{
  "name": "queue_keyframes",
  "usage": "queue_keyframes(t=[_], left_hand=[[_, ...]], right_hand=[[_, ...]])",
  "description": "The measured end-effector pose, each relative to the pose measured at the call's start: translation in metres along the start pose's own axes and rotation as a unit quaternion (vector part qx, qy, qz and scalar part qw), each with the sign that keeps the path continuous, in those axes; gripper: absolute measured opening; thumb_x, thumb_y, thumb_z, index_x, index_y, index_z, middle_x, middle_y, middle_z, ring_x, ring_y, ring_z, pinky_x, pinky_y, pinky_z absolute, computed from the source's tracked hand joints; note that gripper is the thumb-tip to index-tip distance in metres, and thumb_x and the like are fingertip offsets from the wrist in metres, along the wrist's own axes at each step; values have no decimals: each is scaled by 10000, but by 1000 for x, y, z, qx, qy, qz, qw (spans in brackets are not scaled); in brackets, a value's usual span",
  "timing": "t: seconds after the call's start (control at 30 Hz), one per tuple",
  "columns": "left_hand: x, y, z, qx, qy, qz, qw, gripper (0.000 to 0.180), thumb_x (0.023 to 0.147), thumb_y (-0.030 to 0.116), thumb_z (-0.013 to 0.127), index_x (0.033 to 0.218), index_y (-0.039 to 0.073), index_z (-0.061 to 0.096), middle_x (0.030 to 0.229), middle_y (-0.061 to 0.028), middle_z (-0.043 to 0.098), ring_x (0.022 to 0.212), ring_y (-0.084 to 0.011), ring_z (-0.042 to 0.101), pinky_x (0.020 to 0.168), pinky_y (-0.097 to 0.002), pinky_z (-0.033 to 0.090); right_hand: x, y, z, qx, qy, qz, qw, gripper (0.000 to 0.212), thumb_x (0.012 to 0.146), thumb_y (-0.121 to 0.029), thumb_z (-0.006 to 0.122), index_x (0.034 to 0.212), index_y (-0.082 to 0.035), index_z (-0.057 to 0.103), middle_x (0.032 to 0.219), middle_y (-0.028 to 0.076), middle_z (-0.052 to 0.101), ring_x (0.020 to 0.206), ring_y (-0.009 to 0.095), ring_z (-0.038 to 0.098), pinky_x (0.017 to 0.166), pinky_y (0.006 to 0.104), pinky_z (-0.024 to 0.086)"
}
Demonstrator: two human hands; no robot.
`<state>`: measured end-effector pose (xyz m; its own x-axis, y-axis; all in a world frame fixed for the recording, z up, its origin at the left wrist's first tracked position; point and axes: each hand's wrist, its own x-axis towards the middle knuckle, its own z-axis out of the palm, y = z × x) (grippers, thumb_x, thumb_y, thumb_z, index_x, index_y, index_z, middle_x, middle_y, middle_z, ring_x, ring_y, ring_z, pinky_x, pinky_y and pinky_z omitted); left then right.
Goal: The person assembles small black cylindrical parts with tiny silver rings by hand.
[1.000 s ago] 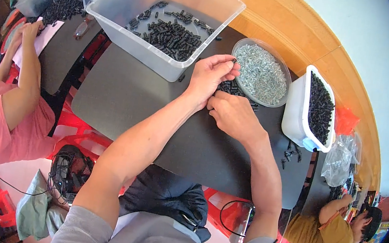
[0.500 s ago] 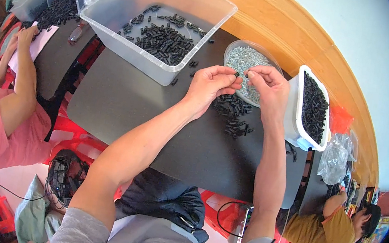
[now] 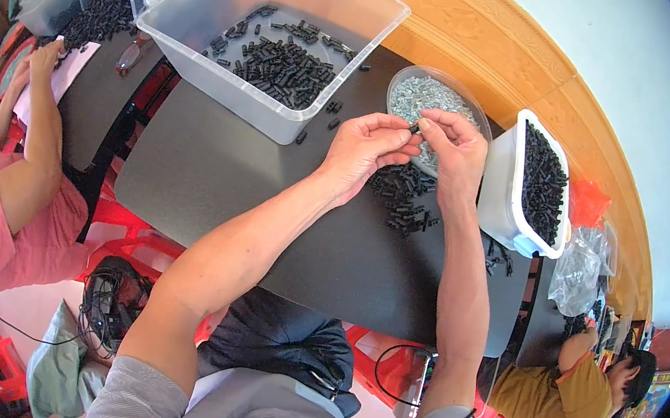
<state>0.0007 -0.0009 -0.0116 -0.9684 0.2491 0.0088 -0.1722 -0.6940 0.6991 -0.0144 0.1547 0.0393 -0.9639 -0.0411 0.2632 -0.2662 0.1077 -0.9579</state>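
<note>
My left hand (image 3: 364,152) is closed in a pinch on a small black plastic piece (image 3: 415,129). My right hand (image 3: 457,159) meets it there, thumb and forefinger pressed together at the piece's end; anything between those fingertips is too small to make out. Just beyond both hands stands a round clear tub (image 3: 482,117), holding many small silvery metal parts (image 3: 426,98). Below my hands, a loose heap of black plastic pieces (image 3: 404,197) lies on the dark table (image 3: 327,267), partly covered by my left fingers.
A large clear bin (image 3: 239,99) with black pieces stands at the far left. To the right is a white tub (image 3: 503,189) full of black pieces. Co-workers sit at both sides, one in a pink shirt (image 3: 12,217), another in mustard brown (image 3: 551,398).
My right hand has moved left, closing the small gap to my left hand, and its fingertips now meet the black piece. My left hand has stayed nearly in place.
</note>
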Motion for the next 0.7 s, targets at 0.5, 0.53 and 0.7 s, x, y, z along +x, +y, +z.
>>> queue_keyframes(t=[0.5,0.53,0.7], left_hand=[[-3,-7,5,-74,40,16,996,182,974,57,646,1110,-56,602,1057,-203,708,937,-246,727,839,-311,619],[-3,-8,5,-74,41,15,996,182,974,57,646,1110,-56,602,1057,-203,708,937,-246,727,839,-311,619],[-4,-8,8,-79,52,34,995,159,975,38,633,1100,-53,596,1076,-217,700,975,-257,720,884,-323,612]], right_hand=[[-10,4,16,-41,53,-61,996,105,894,4,709,987,33,746,865,62,736,740,90,670,681,221,519],[-11,5,16,-50,63,-68,994,96,897,3,707,979,35,746,852,64,734,731,91,672,676,222,522],[-14,5,22,-61,84,-81,991,79,902,5,701,959,43,738,822,69,730,724,95,675,676,224,526]])
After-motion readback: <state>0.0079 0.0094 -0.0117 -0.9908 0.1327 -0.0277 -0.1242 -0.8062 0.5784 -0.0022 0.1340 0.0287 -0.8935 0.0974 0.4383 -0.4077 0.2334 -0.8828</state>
